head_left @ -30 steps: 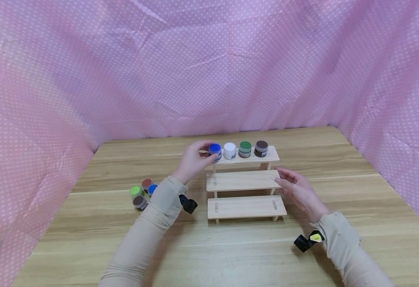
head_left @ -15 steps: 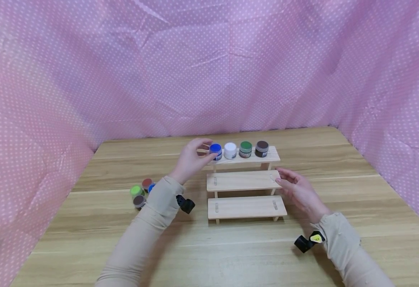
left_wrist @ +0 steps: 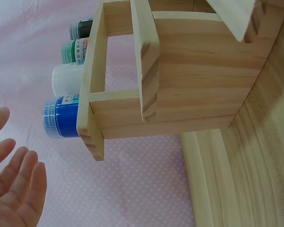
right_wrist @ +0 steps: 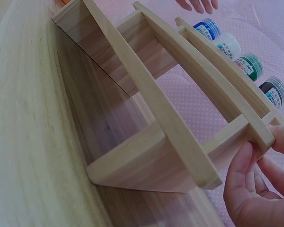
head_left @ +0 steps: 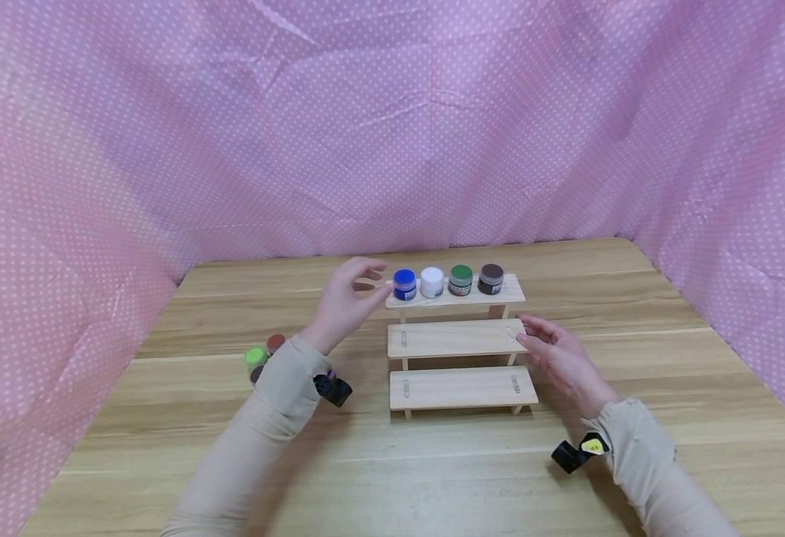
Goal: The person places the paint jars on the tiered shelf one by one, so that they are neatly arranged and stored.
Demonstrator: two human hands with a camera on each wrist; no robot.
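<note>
A three-step wooden display rack (head_left: 463, 388) stands on the table. Along its top step sit a blue paint jar (head_left: 404, 285), a white paint jar (head_left: 432, 283), a green paint jar (head_left: 460, 280) and a dark brown paint jar (head_left: 491, 279). My left hand (head_left: 347, 302) is just left of the blue jar with fingers apart and nothing between them; the left wrist view shows a gap between fingertips (left_wrist: 35, 163) and jar. My right hand (head_left: 563, 358) pinches the right end of the middle step between thumb and fingers, as the right wrist view shows.
On the table (head_left: 130, 425) at the left, a light green jar (head_left: 255, 357) and a red-brown jar (head_left: 275, 344) stand close together, with another dark jar partly behind my left sleeve (head_left: 258, 425). A pink dotted cloth (head_left: 392, 127) hangs behind and along both sides.
My left hand has let go of the blue jar and drawn back to the left, its sleeve covering more of the loose jars. The right hand keeps its place on the rack.
</note>
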